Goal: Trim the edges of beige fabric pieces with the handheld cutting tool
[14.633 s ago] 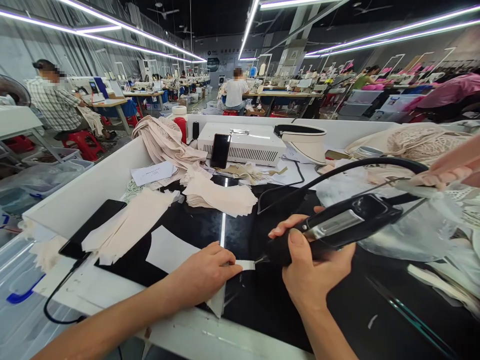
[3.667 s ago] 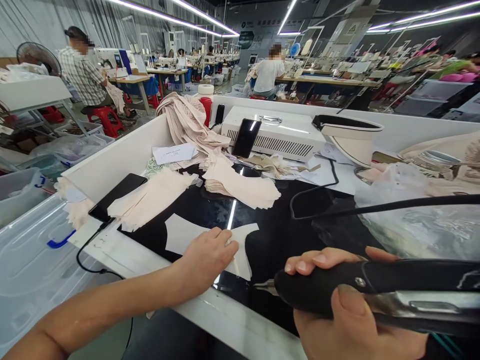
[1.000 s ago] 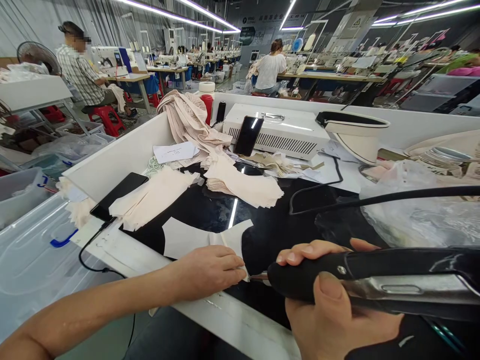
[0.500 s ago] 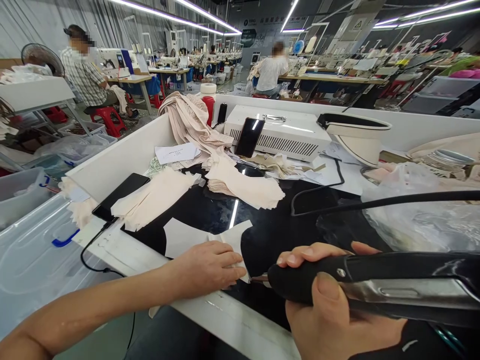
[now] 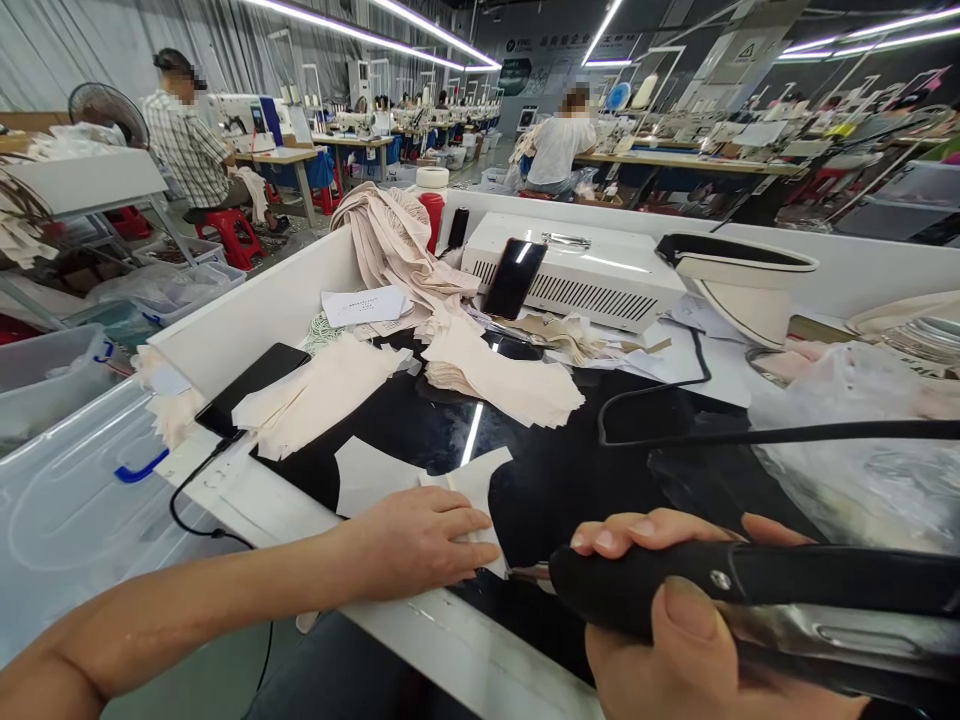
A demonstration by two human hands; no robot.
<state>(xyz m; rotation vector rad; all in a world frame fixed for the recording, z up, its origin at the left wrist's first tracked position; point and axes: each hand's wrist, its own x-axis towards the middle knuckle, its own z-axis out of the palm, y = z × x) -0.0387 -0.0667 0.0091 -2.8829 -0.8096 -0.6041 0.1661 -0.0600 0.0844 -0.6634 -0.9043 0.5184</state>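
Observation:
My left hand (image 5: 431, 540) lies over a white curved piece (image 5: 375, 475), its fingers extended and pressing down; the thumb is hidden. A narrow pale strip of cloth shows beside the fingers on that piece. My right hand (image 5: 686, 650) is wrapped round a bulky black tool (image 5: 645, 580) with a metal strip along its side. The tool's thin metal tip points left and meets, or nearly meets, the piece's lower right corner by my left fingertips. What kind of tool it is, I cannot tell. Under the piece is a glossy black board (image 5: 540, 480).
Behind the board lie two cream cloth stacks (image 5: 502, 385) (image 5: 322, 390), a dark phone (image 5: 251, 385) and another phone (image 5: 515, 278) leaning on a white vented box (image 5: 577, 265). A black cord (image 5: 780, 437) crosses the right side, near a clear plastic bag (image 5: 862, 430). Two people sit farther back.
The whole view has shifted slightly, so most things appear farther right. My right hand and the tool sit a little lower in the picture. Left hand and white piece keep their places together.

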